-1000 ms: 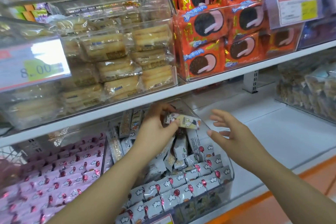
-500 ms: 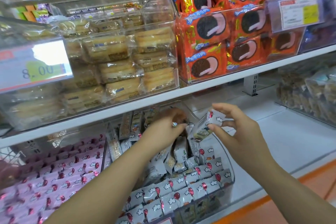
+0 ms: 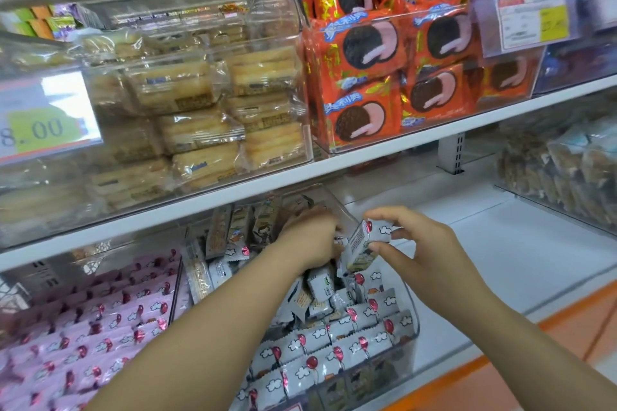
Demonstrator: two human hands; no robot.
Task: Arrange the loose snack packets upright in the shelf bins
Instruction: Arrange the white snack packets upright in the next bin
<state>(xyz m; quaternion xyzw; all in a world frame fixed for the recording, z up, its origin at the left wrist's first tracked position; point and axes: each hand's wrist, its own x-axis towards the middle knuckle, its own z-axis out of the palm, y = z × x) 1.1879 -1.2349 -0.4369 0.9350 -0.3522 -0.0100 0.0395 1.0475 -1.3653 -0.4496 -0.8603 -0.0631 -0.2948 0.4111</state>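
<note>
Snack packets, white with red balloons, stand upright in rows at the front edge of a clear bin on the lower shelf, just right of a bin of pink packets. Behind the rows, others lie tumbled at all angles. The left hand reaches down into that jumble, its fingertips hidden, so whether it holds anything cannot be told. Just beside it, near the bin's right wall, the right hand pinches a loose packet between thumb and fingers. Its long axis is tilted, balloon end up and leaning right.
</note>
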